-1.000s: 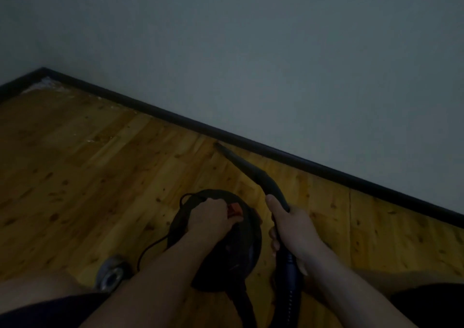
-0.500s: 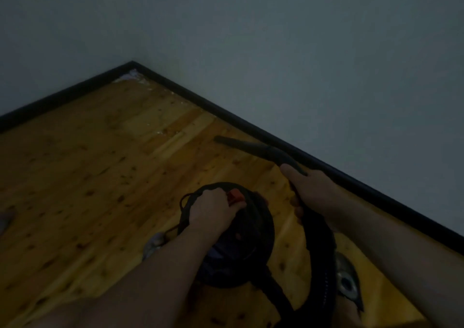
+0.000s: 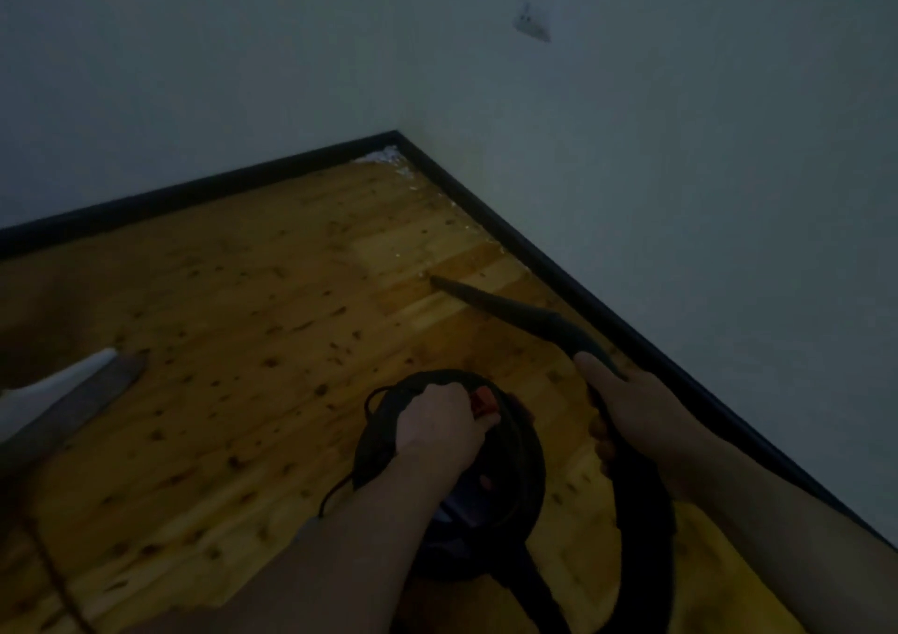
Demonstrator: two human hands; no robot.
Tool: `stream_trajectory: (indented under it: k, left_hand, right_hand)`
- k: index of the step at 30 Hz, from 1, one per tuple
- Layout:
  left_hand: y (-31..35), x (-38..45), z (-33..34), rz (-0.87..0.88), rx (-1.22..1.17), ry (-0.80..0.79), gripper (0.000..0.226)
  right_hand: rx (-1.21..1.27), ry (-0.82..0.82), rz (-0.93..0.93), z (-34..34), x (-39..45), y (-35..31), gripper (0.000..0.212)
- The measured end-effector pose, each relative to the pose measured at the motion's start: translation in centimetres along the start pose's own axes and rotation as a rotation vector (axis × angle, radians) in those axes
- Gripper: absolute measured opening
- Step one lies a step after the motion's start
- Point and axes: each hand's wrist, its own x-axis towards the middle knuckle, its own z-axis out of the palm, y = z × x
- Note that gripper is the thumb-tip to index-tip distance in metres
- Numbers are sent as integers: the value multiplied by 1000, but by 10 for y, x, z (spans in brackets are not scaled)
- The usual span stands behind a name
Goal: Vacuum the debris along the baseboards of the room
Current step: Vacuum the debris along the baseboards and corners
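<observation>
A round black vacuum canister (image 3: 515,478) sits on the wooden floor in front of me. My left hand (image 3: 442,427) grips its top handle beside a red switch (image 3: 484,402). My right hand (image 3: 631,415) grips the black hose where it joins the crevice nozzle (image 3: 505,309). The nozzle tip lies low over the floor, pointing toward the corner, a short way off the black baseboard (image 3: 583,293). White debris (image 3: 388,157) is piled in the corner, and more specks trail along the right baseboard.
Two pale walls meet at the corner ahead; a wall socket (image 3: 532,23) sits high on the right wall. A pale and grey slanted object (image 3: 63,400) lies at the left edge. A thin cord (image 3: 53,570) runs over the floor at lower left.
The view has swung left, bringing the corner toward the middle. The nozzle has moved on along the right baseboard toward the corner. Both hands keep their grips.
</observation>
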Motion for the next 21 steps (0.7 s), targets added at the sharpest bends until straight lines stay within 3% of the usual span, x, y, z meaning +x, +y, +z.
stream_trajectory:
  k: [7, 12, 16, 21]
  left_hand:
    - [-22, 23, -19, -53, 2, -7, 44]
    - [-17, 59, -23, -21, 92, 13, 45]
    - [-15, 90, -27, 37, 192, 19, 48]
    - [-9, 101, -24, -1, 175, 17, 50]
  right_hand:
    - [-2, -18, 10, 15, 7, -19, 45]
    - [15, 9, -9, 20, 32, -16, 47]
    - [87, -63, -40, 23, 63, -34, 43]
    - [40, -54, -85, 22, 85, -46, 44]
